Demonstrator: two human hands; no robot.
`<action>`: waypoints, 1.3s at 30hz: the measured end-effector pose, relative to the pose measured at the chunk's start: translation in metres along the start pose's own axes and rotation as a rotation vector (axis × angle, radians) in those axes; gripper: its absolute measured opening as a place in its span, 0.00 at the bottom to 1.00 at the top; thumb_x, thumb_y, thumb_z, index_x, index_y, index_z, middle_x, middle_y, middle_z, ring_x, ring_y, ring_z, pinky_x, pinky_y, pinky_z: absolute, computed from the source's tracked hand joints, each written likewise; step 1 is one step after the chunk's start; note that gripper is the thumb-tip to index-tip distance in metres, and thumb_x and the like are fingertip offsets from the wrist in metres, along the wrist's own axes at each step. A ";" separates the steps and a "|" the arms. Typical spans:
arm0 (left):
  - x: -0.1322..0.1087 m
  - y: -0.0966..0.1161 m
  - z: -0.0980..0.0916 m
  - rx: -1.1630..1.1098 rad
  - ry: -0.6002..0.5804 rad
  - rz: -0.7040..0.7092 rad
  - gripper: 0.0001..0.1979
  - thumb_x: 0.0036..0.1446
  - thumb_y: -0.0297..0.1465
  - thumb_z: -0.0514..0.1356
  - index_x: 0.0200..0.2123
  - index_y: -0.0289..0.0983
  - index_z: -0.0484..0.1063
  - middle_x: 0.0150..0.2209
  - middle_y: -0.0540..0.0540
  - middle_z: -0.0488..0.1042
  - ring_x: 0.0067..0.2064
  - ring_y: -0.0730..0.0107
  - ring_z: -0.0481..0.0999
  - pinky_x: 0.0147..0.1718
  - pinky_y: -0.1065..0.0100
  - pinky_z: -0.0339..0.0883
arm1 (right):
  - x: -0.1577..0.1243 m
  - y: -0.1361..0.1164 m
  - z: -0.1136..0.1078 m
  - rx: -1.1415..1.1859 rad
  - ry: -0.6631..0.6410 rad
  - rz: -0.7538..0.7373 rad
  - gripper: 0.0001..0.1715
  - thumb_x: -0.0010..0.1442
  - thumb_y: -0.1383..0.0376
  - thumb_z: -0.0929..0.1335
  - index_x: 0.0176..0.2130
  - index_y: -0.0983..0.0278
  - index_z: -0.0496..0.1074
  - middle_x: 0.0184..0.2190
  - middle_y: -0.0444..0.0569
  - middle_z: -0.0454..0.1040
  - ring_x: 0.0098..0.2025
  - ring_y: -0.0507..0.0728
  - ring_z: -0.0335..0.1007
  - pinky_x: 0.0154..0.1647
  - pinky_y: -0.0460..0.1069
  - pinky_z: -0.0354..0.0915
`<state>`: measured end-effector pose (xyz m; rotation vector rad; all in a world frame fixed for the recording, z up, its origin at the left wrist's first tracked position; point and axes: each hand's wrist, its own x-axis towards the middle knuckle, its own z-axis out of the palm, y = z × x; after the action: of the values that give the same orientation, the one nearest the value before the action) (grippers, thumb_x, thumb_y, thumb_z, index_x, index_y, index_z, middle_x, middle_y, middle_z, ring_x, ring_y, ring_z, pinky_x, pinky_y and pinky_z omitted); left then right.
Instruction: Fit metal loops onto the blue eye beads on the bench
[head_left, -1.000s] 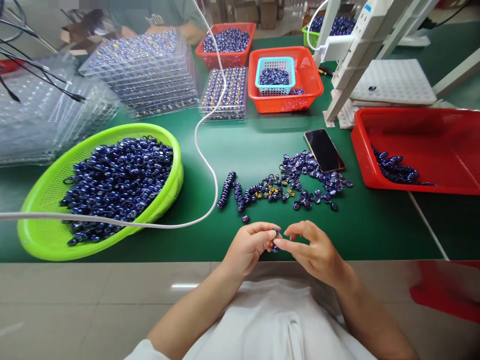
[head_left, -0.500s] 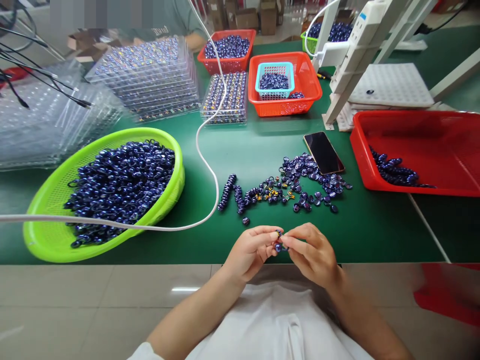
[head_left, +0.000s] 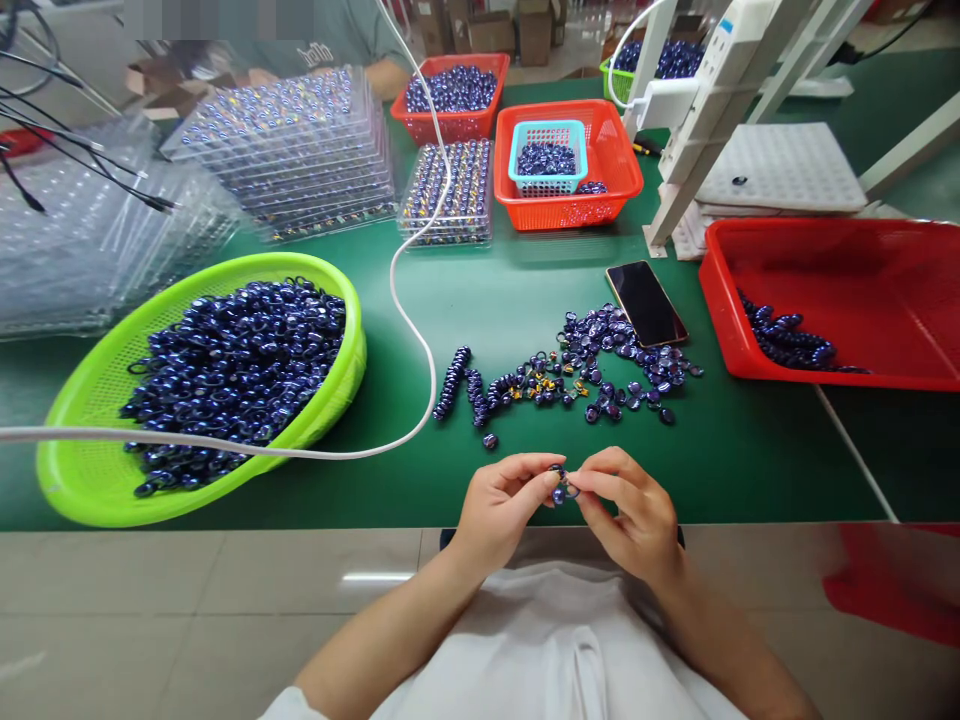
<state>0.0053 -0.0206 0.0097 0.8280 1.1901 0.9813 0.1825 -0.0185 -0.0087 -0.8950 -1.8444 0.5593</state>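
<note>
My left hand (head_left: 504,505) is closed at the table's front edge, thumb and index finger pinching a small glossy dark-blue ring (head_left: 559,494) with a rounded top. Facing it, my right hand (head_left: 631,508) pinches the same small piece from the other side, its fingertips almost touching those of the left. My fingers cover part of the ring. Just beyond the hands lie loose dark-blue round caps (head_left: 600,330), a few gold-coloured bits (head_left: 547,386) among them, and rows of stacked dark-blue rings (head_left: 453,384). One single blue piece (head_left: 490,441) sits nearer to my left hand.
A lime-green basket (head_left: 358,340) heaped with dark-blue rings stands left, crossed by a white cable (head_left: 420,345). A phone (head_left: 646,303) and a red tray (head_left: 862,378) are right. Behind are filled clear trays (head_left: 446,195), an orange basket (head_left: 634,180) and a person's sleeve (head_left: 375,35).
My left thumb has bent and shifted on the ring, and the ring has turned slightly between my fingers. The right hand stays nearly in place. The view has shifted slightly.
</note>
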 end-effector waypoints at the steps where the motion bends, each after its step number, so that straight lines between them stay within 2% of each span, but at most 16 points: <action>1: -0.001 0.001 0.000 0.018 0.003 0.012 0.10 0.51 0.34 0.69 0.37 0.36 0.83 0.31 0.44 0.83 0.29 0.69 0.78 0.32 0.70 0.73 | 0.000 0.000 0.000 -0.008 0.011 0.011 0.20 0.60 0.76 0.68 0.48 0.56 0.72 0.35 0.47 0.75 0.35 0.55 0.73 0.34 0.51 0.70; 13: -0.003 -0.003 -0.002 0.165 -0.019 0.172 0.08 0.56 0.31 0.65 0.39 0.37 0.83 0.35 0.43 0.81 0.32 0.68 0.79 0.33 0.70 0.73 | -0.001 0.003 0.006 -0.033 0.022 0.060 0.19 0.60 0.76 0.68 0.48 0.57 0.73 0.35 0.48 0.75 0.35 0.55 0.73 0.35 0.51 0.71; 16: -0.004 -0.006 -0.003 0.245 -0.019 0.277 0.09 0.58 0.29 0.64 0.40 0.37 0.83 0.35 0.43 0.81 0.33 0.68 0.78 0.33 0.70 0.73 | -0.001 0.001 0.007 -0.058 0.031 0.058 0.18 0.60 0.76 0.68 0.47 0.58 0.73 0.35 0.48 0.75 0.35 0.55 0.73 0.35 0.51 0.71; 20: -0.003 -0.008 -0.004 0.322 -0.043 0.484 0.09 0.59 0.26 0.62 0.42 0.36 0.81 0.33 0.43 0.81 0.32 0.69 0.77 0.33 0.70 0.72 | -0.003 -0.002 0.008 -0.098 0.026 0.060 0.18 0.60 0.76 0.68 0.47 0.59 0.71 0.36 0.48 0.75 0.37 0.55 0.73 0.37 0.51 0.71; 23: -0.001 -0.008 -0.004 0.353 -0.046 0.563 0.10 0.59 0.24 0.61 0.42 0.36 0.80 0.33 0.44 0.81 0.32 0.70 0.77 0.33 0.70 0.72 | -0.001 -0.004 0.008 -0.093 0.017 0.110 0.15 0.60 0.76 0.68 0.45 0.60 0.72 0.37 0.48 0.75 0.38 0.55 0.73 0.38 0.50 0.70; 29: 0.001 -0.011 -0.004 0.355 -0.051 0.583 0.11 0.59 0.22 0.62 0.43 0.37 0.80 0.36 0.43 0.81 0.35 0.69 0.78 0.35 0.70 0.72 | 0.003 -0.008 0.012 0.012 0.031 0.285 0.08 0.61 0.73 0.67 0.38 0.61 0.71 0.31 0.44 0.72 0.31 0.51 0.69 0.32 0.47 0.66; 33: 0.002 -0.011 -0.004 0.369 -0.061 0.576 0.10 0.59 0.22 0.62 0.42 0.36 0.80 0.37 0.42 0.81 0.38 0.68 0.79 0.37 0.70 0.73 | 0.001 -0.007 0.013 -0.001 0.044 0.283 0.08 0.60 0.74 0.66 0.37 0.61 0.70 0.30 0.43 0.71 0.30 0.51 0.68 0.31 0.46 0.65; 39: 0.003 -0.009 -0.002 0.397 -0.018 0.533 0.09 0.58 0.23 0.63 0.41 0.35 0.80 0.33 0.44 0.81 0.33 0.70 0.78 0.32 0.72 0.72 | 0.001 -0.007 0.014 -0.012 0.046 0.284 0.07 0.61 0.74 0.66 0.37 0.61 0.70 0.30 0.43 0.71 0.30 0.51 0.67 0.32 0.46 0.65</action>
<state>0.0051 -0.0215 0.0003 1.5196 1.1909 1.1734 0.1673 -0.0215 -0.0091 -1.1779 -1.6914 0.6968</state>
